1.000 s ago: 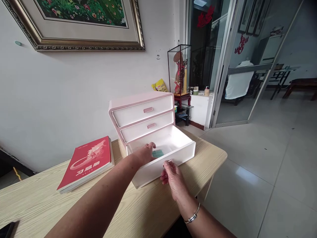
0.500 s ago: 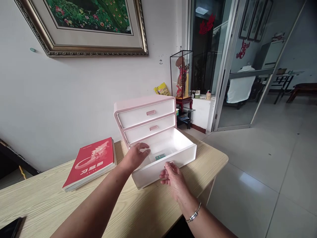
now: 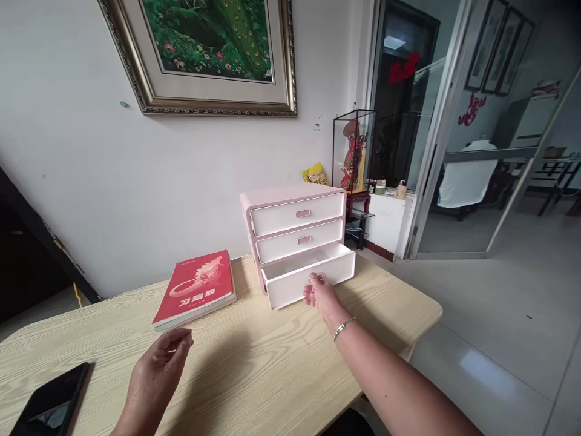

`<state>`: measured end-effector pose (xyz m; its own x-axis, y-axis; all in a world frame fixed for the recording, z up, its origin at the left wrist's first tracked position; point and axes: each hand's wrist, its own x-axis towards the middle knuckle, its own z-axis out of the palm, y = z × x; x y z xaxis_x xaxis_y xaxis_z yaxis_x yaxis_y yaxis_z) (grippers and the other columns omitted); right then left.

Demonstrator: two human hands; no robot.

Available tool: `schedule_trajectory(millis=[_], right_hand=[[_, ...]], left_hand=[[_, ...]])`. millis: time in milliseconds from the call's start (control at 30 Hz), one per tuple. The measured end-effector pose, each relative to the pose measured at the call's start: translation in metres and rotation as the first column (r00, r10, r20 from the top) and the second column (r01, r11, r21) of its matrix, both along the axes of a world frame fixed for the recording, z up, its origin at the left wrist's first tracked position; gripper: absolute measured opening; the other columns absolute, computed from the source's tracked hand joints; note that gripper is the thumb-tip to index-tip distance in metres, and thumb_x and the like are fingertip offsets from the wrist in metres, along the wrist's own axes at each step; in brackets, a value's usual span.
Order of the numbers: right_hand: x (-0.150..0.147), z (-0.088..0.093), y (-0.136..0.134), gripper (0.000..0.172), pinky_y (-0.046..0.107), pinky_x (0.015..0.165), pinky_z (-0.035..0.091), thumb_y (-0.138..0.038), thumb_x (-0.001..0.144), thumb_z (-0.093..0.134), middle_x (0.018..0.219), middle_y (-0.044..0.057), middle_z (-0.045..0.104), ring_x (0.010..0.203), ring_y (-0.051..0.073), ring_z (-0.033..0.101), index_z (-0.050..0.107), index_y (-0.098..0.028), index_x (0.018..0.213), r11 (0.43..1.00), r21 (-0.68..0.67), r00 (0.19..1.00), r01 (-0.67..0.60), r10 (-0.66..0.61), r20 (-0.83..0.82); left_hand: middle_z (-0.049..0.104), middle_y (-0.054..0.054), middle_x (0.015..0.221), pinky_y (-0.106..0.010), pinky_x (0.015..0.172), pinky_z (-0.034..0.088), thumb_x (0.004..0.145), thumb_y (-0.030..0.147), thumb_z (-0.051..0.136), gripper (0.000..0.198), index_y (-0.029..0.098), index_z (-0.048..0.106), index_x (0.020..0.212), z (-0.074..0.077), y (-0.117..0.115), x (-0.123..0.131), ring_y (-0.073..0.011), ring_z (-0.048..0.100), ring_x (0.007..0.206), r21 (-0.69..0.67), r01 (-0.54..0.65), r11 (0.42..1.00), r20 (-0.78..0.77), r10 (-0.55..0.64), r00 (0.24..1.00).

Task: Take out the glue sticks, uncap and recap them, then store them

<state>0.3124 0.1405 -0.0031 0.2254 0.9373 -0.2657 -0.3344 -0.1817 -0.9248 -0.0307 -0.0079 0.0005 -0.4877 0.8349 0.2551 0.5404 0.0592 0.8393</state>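
My right hand (image 3: 320,293) pinches the handle of the white bottom drawer (image 3: 290,289), its thumb at the top and fingers curled against the front panel. That drawer stands partly out of a pink drawer organizer (image 3: 290,192); its inside floor is hidden by the front panel. Two upper drawers, the top drawer (image 3: 276,221) and the middle drawer (image 3: 279,246), are closed. My left hand (image 3: 158,369) hovers above the table at the lower left, fingers curled in against the thumb, with nothing visible in it. It is nearest a red book (image 3: 197,284) lying left of the organizer.
The pale wooden table (image 3: 272,351) has a rounded corner at the right. A black phone (image 3: 52,402) lies at its left. Behind the organizer are a yellow packet (image 3: 315,174) and a glass display case (image 3: 354,151). A framed picture (image 3: 218,109) hangs on the wall.
The bottom drawer has slid inward, with my right hand on its handle. My left hand has left the drawer, moved down and left, and curled its fingers. The view has shifted left.
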Motion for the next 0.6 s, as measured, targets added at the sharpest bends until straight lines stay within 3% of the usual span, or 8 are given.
schedule_trajectory(millis=[133,300,467,600], right_hand=[[-0.016,0.0,0.025,0.039,0.023,0.049,0.054,-0.054,0.082,0.069,0.065,0.0,0.064,0.056,0.013,0.063,0.055,-0.018,0.085,0.999,0.037,1.0,0.017,-0.017,-0.007],[-0.027,-0.003,0.047,0.048,0.024,0.051,0.054,-0.062,0.076,0.07,0.063,-0.001,0.064,0.054,0.013,0.062,0.053,-0.019,0.083,0.996,0.075,0.999,0.04,-0.039,-0.018],[-0.027,-0.008,0.053,0.05,0.024,0.054,0.054,-0.064,0.073,0.071,0.067,0.0,0.066,0.056,0.013,0.064,0.052,-0.019,0.082,0.991,0.117,0.998,0.063,-0.059,-0.038],[-0.028,-0.008,0.045,0.044,0.021,0.053,0.051,-0.058,0.075,0.072,0.066,-0.001,0.065,0.055,0.011,0.063,0.052,-0.019,0.082,0.994,0.089,0.997,0.06,-0.055,-0.058]], left_hand=[[0.076,-0.007,0.087,-0.036,0.069,0.058,0.065,0.06,0.067,0.051,0.019,0.068,0.095,-0.021,-0.005,-0.019,-0.0297,0.073,0.083,0.029,-0.037,0.999,0.075,0.034,0.997],[0.075,-0.005,0.083,-0.034,0.07,0.057,0.068,0.061,0.065,0.052,0.019,0.067,0.098,-0.03,-0.003,-0.019,-0.027,0.072,0.079,-0.01,0.058,0.998,0.114,-0.057,0.992],[0.073,-0.005,0.085,-0.032,0.069,0.055,0.072,0.059,0.065,0.048,0.02,0.067,0.099,-0.035,-0.001,-0.019,-0.0244,0.07,0.075,-0.048,0.141,0.989,0.157,-0.132,0.979],[0.071,-0.004,0.081,-0.033,0.067,0.054,0.073,0.058,0.066,0.047,0.018,0.067,0.099,-0.027,-0.004,-0.015,-0.0231,0.067,0.071,-0.064,0.133,0.989,0.21,-0.117,0.971]])
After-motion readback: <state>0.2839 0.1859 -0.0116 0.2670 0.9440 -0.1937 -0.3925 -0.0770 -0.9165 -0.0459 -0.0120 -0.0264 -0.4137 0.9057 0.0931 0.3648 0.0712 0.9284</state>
